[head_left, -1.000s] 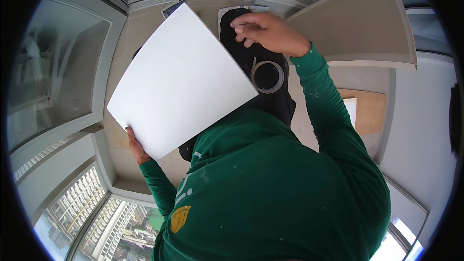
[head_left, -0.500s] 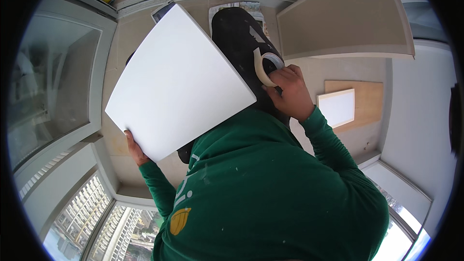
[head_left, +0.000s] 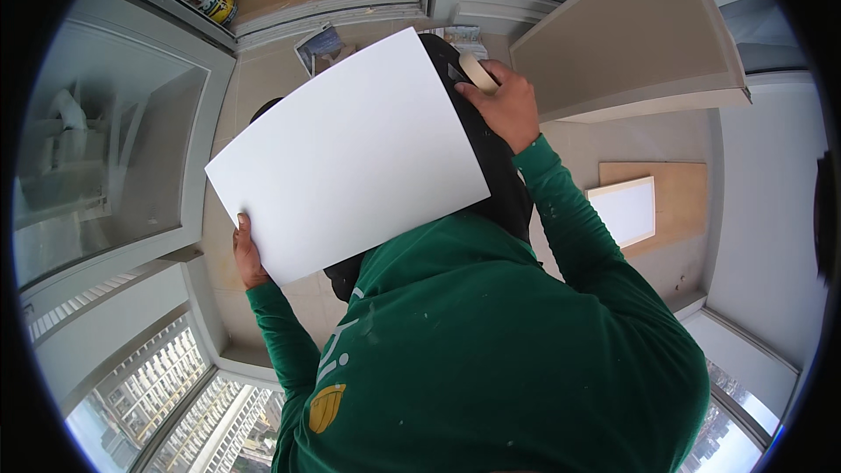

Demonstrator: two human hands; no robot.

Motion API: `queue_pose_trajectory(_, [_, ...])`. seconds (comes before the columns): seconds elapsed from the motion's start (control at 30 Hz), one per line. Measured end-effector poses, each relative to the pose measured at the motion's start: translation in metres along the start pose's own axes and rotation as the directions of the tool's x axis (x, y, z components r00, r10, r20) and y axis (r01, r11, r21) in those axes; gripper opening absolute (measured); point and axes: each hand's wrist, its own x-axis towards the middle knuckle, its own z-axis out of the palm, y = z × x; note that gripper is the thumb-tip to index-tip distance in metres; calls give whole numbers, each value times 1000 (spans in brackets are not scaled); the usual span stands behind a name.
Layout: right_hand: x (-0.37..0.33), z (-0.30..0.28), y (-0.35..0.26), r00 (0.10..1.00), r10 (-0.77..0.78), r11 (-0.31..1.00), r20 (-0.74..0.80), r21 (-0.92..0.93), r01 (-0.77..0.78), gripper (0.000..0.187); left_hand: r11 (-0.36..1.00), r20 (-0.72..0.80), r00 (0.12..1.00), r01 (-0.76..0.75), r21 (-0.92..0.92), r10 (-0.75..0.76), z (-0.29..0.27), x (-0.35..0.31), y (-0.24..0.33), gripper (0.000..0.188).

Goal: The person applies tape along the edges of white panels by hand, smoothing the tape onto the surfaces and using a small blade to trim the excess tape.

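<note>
White panel (head_left: 350,158) is gripped by left fingers (head_left: 244,228) | tape roll (head_left: 478,74) is clasped by right fingers (head_left: 519,88) | panel's long axis is slanted up-right

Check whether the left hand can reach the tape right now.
Probably not: the left hand holds the white board, which lies between it and the tape in the right hand.

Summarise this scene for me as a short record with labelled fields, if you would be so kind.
Left hand: holds the blank white panel at its left edge, thumb on top
Right hand: holds a cream tape roll beyond the white panel's right edge
Floor, right: wood-framed panel on a brown board
Upper right: large beige framed screen
Upper left: bucket
Clothing: green long-sleeved top
</note>
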Motion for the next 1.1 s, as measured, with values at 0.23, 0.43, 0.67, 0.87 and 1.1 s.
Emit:
queue_pose_trajectory(0.23, [6,12,8,992,126,966,5,228,-124,44,997,-104,992,-71,-26,68,-5,5,-12,59])
queue_pose_trajectory(0.43, [24,-8,49,944,329,749,27,601,-278,38,994,-46,998,-47,102,52,56,-10,18,63])
queue_pose_trajectory(0.67, [33,-42,11,940,320,708,-118,689,-155,35,927,-144,990,53,371,1,68,-12,29,64])
queue_pose_trajectory(0.87, [7,-35,-71,998,69,652,0,757,-44,33,489,-73,797,-293,822,599,93,-21,90,51])
queue_pose_trajectory(1.1, [-42,11,-121,959,-197,576,205,815,-56,40,933,370,874,-357,46,316,216,-63,120,45])
